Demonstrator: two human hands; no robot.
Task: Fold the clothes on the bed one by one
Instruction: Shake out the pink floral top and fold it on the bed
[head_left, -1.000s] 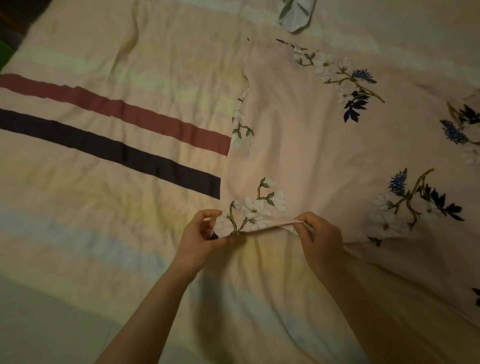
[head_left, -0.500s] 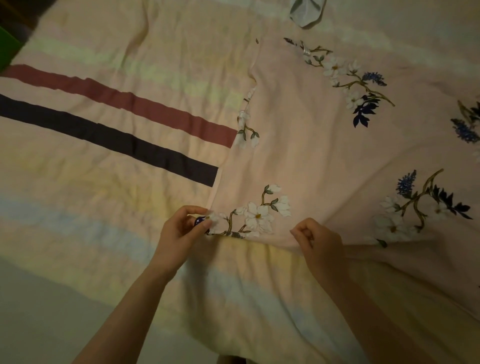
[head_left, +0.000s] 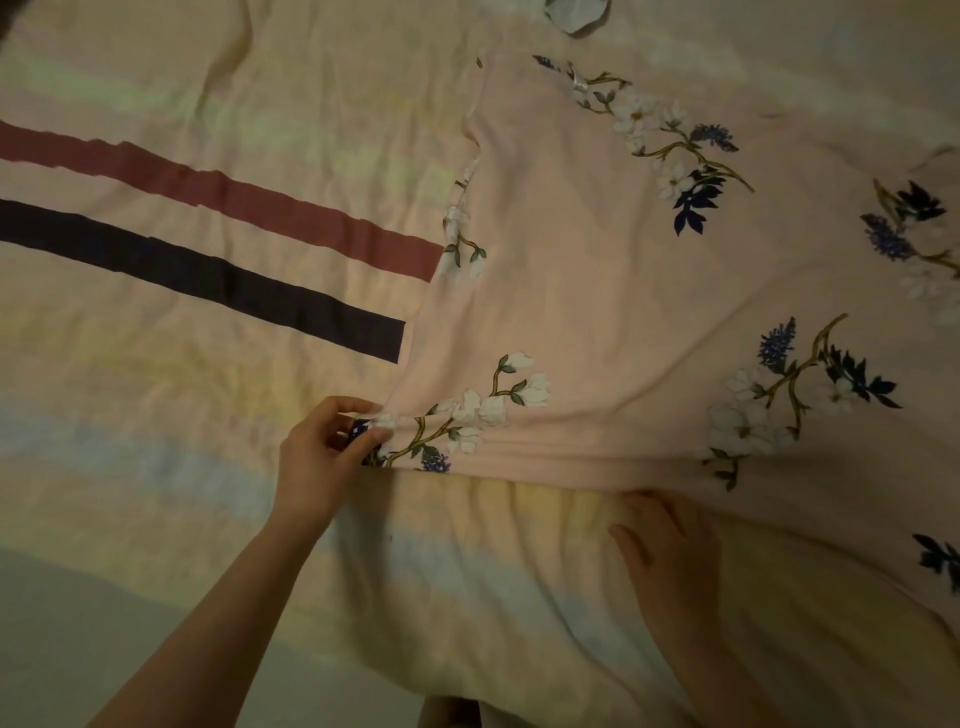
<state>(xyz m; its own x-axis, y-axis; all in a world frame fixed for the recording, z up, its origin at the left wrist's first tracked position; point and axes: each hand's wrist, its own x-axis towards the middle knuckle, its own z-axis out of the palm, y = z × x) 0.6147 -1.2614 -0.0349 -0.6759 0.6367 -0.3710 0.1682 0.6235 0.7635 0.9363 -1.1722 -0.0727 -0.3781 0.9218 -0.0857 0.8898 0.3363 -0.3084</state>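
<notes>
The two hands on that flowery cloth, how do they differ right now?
The left hand pinches the corner of the floral garment between thumb and fingers; the right hand lies flatter, fingertips tucked under the hem. The left sits at the garment's edge by the striped bedsheet, the right farther along. Both work the near hem.

The scene is dim, under warm yellowish light that tints everything peach. A soft shadow lies on the bedsheet (head_left: 182, 415) just right of the left hand (head_left: 317, 467) and forearm, so the light seems to come from the left. No glare shows. Detail is soft and slightly grainy; the sheet's stripes bow toward the left edge from wide-angle distortion.
</notes>
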